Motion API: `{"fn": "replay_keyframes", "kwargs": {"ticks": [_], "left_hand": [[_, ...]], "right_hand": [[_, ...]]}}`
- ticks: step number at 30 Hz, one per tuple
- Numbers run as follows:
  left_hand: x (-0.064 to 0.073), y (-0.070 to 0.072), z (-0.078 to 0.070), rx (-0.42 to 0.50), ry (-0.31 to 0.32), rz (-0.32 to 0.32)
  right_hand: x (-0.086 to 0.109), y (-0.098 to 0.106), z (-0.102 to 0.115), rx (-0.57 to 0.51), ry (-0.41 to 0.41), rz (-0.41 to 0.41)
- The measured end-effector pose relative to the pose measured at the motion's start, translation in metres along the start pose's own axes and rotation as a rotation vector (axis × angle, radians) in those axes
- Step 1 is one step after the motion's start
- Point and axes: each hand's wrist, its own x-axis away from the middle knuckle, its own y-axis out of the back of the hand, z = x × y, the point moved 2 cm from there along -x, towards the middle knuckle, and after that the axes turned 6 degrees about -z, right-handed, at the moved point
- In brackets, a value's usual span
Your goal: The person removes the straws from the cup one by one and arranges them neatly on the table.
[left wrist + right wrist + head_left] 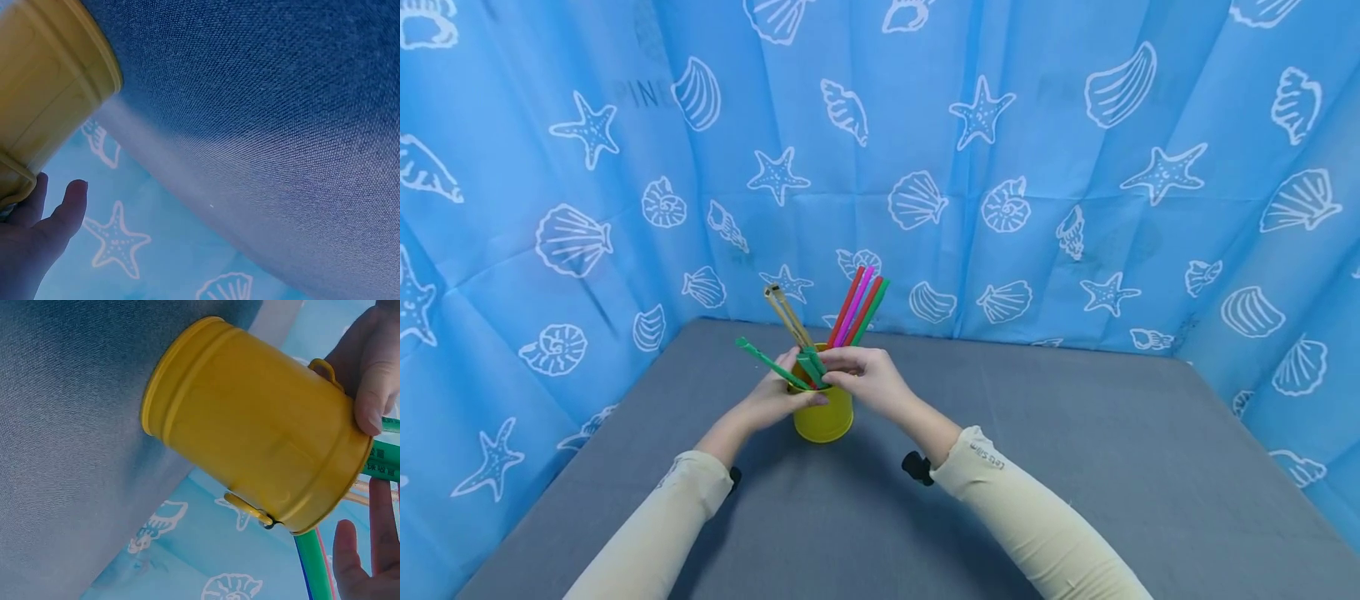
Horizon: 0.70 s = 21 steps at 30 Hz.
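A small yellow bucket stands on the table with long straws in it. My left hand holds its left side, the thumb lying over the rim in the right wrist view. My right hand pinches a short green piece at the bucket's mouth; in the right wrist view, this green piece carries dark print. A thin green straw leans out to the left. Two gold straws stand behind, and red, magenta and green straws lean right. Their lower ends are hidden.
A grey cloth-covered table spreads around the bucket. Behind it and along both sides hangs a blue curtain with white shells and starfish. The bucket has small side loops.
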Motion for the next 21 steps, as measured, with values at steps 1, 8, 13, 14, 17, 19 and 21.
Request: {"fn": "replay_keyframes", "kwargs": {"ticks": [1, 8, 13, 14, 17, 19, 21], "left_hand": [[0.000, 0.000, -0.001, 0.004, -0.002, 0.000], [0.001, 0.000, 0.000, 0.015, 0.030, 0.005], [0.001, 0.000, 0.000, 0.016, 0.018, 0.006], [0.000, 0.000, 0.000, 0.017, 0.019, 0.007], [-0.001, 0.000, 0.000, 0.016, 0.022, 0.014], [-0.001, 0.000, 0.000, 0.010, 0.041, 0.021], [0.000, 0.001, 0.001, 0.001, 0.060, 0.025]], "right_hand": [[0.000, 0.001, 0.001, -0.001, 0.011, -0.011], [0.003, 0.010, 0.010, 0.023, 0.086, -0.092], [0.001, 0.019, 0.016, -0.026, 0.171, -0.158], [0.001, 0.021, 0.018, -0.043, 0.188, -0.169], [0.000, 0.029, 0.024, -0.081, 0.226, -0.213], [0.001, 0.035, 0.030, -0.100, 0.252, -0.253], [0.001, 0.039, 0.034, -0.124, 0.278, -0.297]]}}
